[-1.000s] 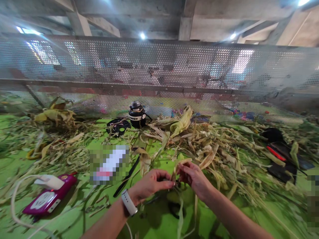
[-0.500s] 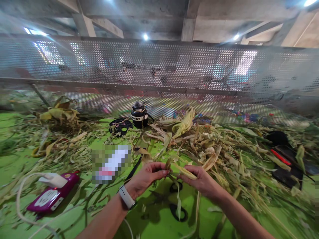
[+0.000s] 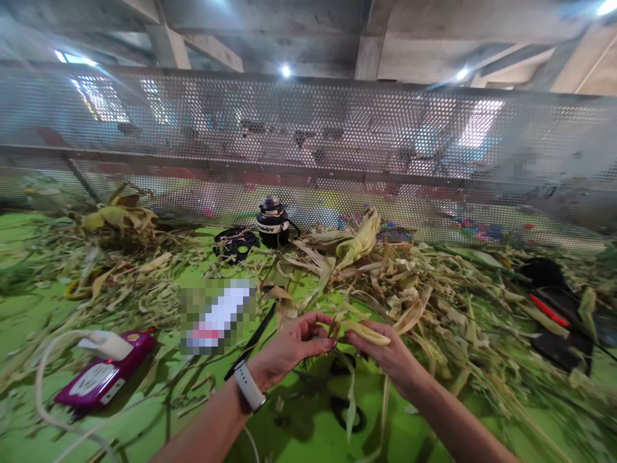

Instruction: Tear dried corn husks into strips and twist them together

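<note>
- The left hand [image 3: 295, 344] has its grip clamped on the husk [image 3: 369, 332].
- The right hand [image 3: 391, 359] clamps it also.
- Its yellow strip's long axis runs sideways, slanting down rightward.

The desk [image 3: 303, 444] is bright green, the leaf strip [image 3: 371, 333] pale yellow, the dry leaves [image 3: 434, 308] straw, brown and dull green. The wristband [image 3: 249, 384] is white, the scissors' handle [image 3: 361, 420] black, the box [image 3: 126, 365] magenta. The black bottle [image 3: 274, 240] has a white, black-lettered band [image 3: 272, 228]; round holes dot the grey screen [image 3: 289, 145].
</note>
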`<state>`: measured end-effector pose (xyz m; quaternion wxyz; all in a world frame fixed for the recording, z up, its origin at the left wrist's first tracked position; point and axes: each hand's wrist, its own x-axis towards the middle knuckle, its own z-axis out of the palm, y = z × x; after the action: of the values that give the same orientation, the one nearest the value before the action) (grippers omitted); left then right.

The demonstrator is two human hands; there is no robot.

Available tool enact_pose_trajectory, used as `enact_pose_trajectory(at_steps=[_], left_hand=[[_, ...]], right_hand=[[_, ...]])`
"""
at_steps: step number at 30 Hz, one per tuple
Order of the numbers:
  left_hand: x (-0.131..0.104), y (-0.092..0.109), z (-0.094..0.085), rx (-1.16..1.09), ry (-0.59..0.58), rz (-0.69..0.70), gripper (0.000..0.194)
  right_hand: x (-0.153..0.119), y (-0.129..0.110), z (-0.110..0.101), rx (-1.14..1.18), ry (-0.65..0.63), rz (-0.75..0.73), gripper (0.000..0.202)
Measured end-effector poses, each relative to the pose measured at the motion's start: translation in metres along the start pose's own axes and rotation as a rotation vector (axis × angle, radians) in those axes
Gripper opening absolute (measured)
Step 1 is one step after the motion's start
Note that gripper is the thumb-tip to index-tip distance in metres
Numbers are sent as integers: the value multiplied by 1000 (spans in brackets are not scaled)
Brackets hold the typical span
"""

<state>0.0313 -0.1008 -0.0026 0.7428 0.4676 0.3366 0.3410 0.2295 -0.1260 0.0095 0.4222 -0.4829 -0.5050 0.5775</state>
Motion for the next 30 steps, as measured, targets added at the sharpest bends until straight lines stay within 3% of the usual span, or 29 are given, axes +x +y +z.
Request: enact_pose_trajectory(at_steps=[3, 6, 11, 13, 15, 18, 20, 23, 28, 30], left_hand=[[-1, 0, 2, -32, -57, -25, 41], [-4, 0, 7, -68, -134, -58, 44], [-8, 1, 16, 29, -231, -112, 36], [-8, 2, 19, 78, -133, -102, 34], [-5, 3, 19, 104, 40, -56, 31], [2, 1, 14, 42, 205, -50, 28], [7, -2, 9, -86, 244, -117, 29], [13, -7, 1, -230, 279, -180, 30], [13, -9, 3, -189, 305, -163, 27], [12, -7, 6, -156, 313, -156, 26]], right_hand=[[1, 3, 2, 49, 6, -31, 33], [2, 6, 8, 117, 19, 29, 40], [4, 10, 18, 60, 61, 65, 41], [5, 12, 18, 44, 83, 56, 39], [5, 13, 17, 34, 96, 64, 38], [3, 14, 15, 9, 105, 110, 41], [3, 14, 13, -47, 87, 96, 40], [2, 15, 10, -268, 44, -102, 35], [-8, 15, 8, -902, 34, -478, 24], [-11, 13, 8, -869, -9, -476, 22]])
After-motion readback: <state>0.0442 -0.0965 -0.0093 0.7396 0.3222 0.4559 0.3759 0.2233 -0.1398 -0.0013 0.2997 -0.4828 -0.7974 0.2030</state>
